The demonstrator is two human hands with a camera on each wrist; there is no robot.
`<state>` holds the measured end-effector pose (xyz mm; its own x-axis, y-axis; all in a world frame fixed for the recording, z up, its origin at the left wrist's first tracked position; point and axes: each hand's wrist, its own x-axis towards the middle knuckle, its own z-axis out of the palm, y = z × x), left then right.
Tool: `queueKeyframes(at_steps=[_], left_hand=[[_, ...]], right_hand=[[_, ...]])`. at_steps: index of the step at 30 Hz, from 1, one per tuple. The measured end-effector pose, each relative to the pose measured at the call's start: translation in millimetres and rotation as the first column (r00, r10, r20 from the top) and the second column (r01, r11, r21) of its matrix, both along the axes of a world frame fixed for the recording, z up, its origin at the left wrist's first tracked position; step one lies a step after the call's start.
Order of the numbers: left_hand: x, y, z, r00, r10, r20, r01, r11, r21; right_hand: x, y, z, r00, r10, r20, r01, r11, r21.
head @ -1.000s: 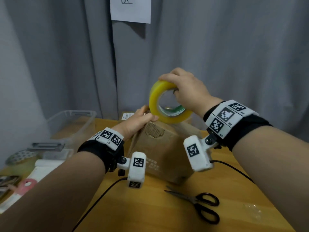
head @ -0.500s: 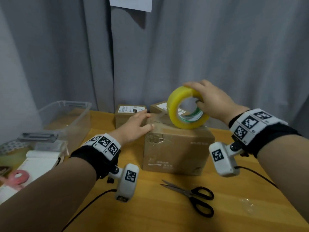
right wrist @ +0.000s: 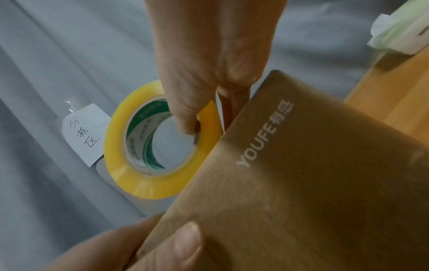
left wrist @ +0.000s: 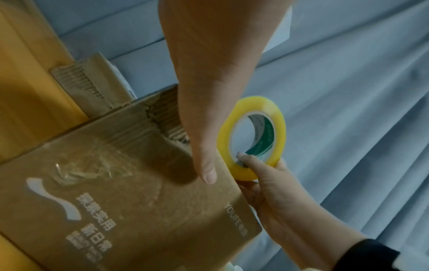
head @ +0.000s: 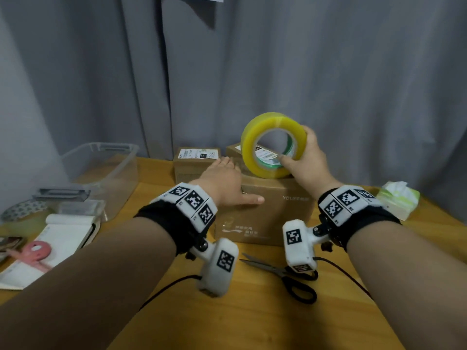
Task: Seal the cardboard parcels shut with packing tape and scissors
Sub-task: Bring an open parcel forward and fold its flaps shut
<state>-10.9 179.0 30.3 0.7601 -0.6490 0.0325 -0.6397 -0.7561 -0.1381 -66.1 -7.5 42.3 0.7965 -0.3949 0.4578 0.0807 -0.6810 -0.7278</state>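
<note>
Now the right hand [head: 307,157], fingers clamping the tape roll [head: 273,145], has drawn nearer; left hand [head: 225,183] flat on parcel [head: 267,213].

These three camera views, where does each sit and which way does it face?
Head: worn on the head, looks forward and down at the table; both forearms show.
Left wrist: looks along the left hand resting on the cardboard box.
Right wrist: looks along the right hand gripping the tape roll.
All three share roll and box.

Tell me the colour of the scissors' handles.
Black; the scissors show best in the head view.
</note>
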Motion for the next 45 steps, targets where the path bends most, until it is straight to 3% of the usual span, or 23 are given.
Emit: queueKeyframes(at_steps=[3,6,9,12,15,17,20,26,33,37,42,45], left_hand=[[7,-3,-6,1.000,-0.019,-0.024,0.017,0.996,-0.092],[10,0,-7,0.998,-0.034,-0.052,0.025,0.988,-0.153],[7,2,-3,0.998,-0.024,-0.066,0.015,0.991,-0.131],[6,2,-1,0.997,-0.012,-0.080,0.002,0.993,-0.117],[4,-2,3,0.996,0.013,-0.090,-0.020,0.997,-0.075],[3,-6,6,0.994,0.024,-0.108,-0.029,0.998,-0.049],[1,-14,13,0.988,0.041,-0.149,-0.040,0.999,0.010],[-11,-35,25,0.992,0.066,-0.106,-0.054,0.991,0.120],[-20,-48,4,0.999,-0.027,-0.044,0.024,0.997,-0.075],[-20,-65,13,0.993,-0.040,-0.108,0.036,0.999,-0.038],[-22,-88,21,0.992,0.001,-0.124,0.012,0.995,0.099],[-21,-89,19,0.994,-0.004,-0.106,0.011,0.998,0.068]], right_hand=[[2,2,-2,0.994,-0.064,-0.087,0.063,0.998,-0.019],[4,-2,17,0.995,-0.083,-0.056,0.082,0.996,-0.023],[1,-16,49,0.996,-0.087,-0.016,0.079,0.962,-0.263],[-14,-44,80,0.957,-0.284,-0.056,0.200,0.789,-0.581],[-35,-72,85,0.900,-0.427,-0.082,0.237,0.639,-0.732],[-41,-81,72,0.888,-0.447,-0.111,0.230,0.639,-0.734],[-39,-86,54,0.882,-0.447,-0.147,0.248,0.706,-0.663],[-33,-90,36,0.856,-0.490,-0.168,0.306,0.740,-0.599],[-30,-88,40,0.862,-0.486,-0.146,0.310,0.731,-0.607],[-25,-85,47,0.900,-0.418,-0.124,0.234,0.703,-0.671],[-22,-77,53,0.893,-0.424,-0.148,0.205,0.678,-0.706],[-23,-76,53,0.891,-0.423,-0.162,0.188,0.671,-0.717]])
